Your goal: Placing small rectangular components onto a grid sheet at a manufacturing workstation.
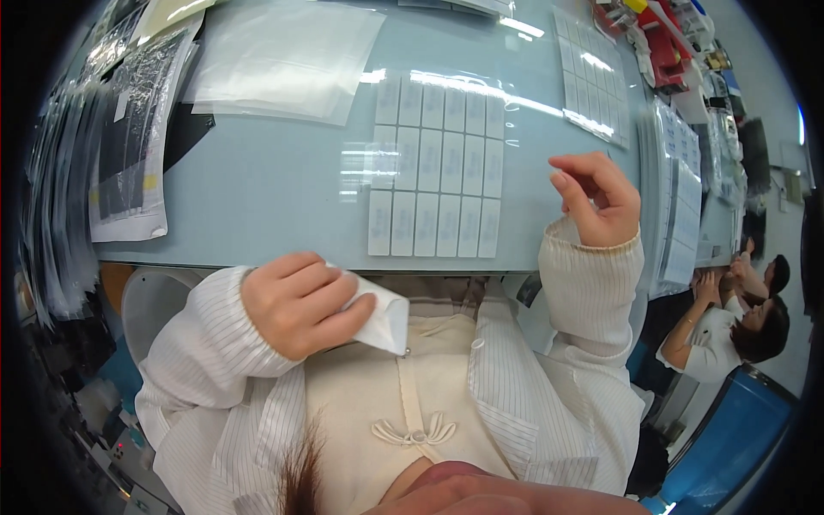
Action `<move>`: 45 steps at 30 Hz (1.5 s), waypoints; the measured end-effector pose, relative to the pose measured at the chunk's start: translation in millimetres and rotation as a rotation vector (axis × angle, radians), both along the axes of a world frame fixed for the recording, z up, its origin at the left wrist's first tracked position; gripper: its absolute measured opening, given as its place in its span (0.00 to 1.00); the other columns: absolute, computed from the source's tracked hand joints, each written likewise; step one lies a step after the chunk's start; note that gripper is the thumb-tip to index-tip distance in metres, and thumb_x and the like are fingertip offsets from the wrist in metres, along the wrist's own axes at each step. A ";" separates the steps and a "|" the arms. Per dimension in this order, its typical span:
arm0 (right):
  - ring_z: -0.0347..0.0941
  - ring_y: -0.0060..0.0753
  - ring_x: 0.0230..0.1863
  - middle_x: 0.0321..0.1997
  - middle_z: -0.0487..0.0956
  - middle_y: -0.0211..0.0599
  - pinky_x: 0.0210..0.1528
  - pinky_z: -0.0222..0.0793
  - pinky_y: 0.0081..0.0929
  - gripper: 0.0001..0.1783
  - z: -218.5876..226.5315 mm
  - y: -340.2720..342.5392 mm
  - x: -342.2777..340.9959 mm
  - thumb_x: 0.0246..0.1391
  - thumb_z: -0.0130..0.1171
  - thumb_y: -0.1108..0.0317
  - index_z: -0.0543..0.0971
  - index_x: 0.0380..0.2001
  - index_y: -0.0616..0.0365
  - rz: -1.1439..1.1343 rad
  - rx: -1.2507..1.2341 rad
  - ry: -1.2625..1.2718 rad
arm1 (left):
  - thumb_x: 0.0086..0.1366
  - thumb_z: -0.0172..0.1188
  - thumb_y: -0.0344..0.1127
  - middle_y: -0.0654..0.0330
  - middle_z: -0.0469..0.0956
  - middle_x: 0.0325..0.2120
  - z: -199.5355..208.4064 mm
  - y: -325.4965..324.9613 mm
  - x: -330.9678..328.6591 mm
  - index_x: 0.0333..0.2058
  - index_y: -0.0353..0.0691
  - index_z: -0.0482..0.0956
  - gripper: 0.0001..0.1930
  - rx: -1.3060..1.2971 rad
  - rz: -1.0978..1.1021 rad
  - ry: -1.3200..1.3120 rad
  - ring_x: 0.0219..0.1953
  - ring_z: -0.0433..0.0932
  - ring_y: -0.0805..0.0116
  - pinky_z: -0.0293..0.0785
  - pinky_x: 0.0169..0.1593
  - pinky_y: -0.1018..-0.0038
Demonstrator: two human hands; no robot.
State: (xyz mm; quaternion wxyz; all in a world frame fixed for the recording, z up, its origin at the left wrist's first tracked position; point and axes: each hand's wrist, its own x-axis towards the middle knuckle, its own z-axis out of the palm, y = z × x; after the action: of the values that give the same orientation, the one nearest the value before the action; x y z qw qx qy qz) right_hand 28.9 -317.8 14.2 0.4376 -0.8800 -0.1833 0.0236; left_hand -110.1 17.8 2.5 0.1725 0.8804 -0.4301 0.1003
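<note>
My left hand (305,305) is at the table's near edge, in front of my body. Its fingers are closed around a folded white piece (386,319); whether it is paper or cloth I cannot tell. Above the right part of the table is my right hand (603,196), its fingers bent and a small gap between thumb and forefinger. I see nothing in it. Between the hands, a sheet of white rectangular labels (439,163) lies flat in rows, close to the near edge, with faint grey print.
Clear plastic sheets (283,60) lie at the far left, near stacked film-wrapped sheets (142,163). Another label sheet (592,81) is at the far right. A stack of printed sheets (674,197) and red bins (663,51) line the right side. Two people (725,335) sit beyond.
</note>
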 end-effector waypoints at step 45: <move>0.77 0.40 0.27 0.31 0.78 0.37 0.31 0.74 0.30 0.04 -40.4 64.8 73.8 0.60 0.60 0.72 0.82 0.33 0.60 0.076 -0.470 -0.500 | 0.58 0.68 0.40 0.55 0.76 0.59 -33.2 -35.7 12.6 0.56 0.41 0.80 0.26 -0.058 0.255 0.192 0.63 0.72 0.58 0.67 0.62 0.63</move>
State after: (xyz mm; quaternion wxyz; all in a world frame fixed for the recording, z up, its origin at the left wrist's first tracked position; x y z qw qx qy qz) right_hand 102.7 -253.1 -26.2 0.1635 -0.9278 -0.3069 -0.1349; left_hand -97.5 -17.8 -30.7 0.2240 0.9281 -0.2933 0.0491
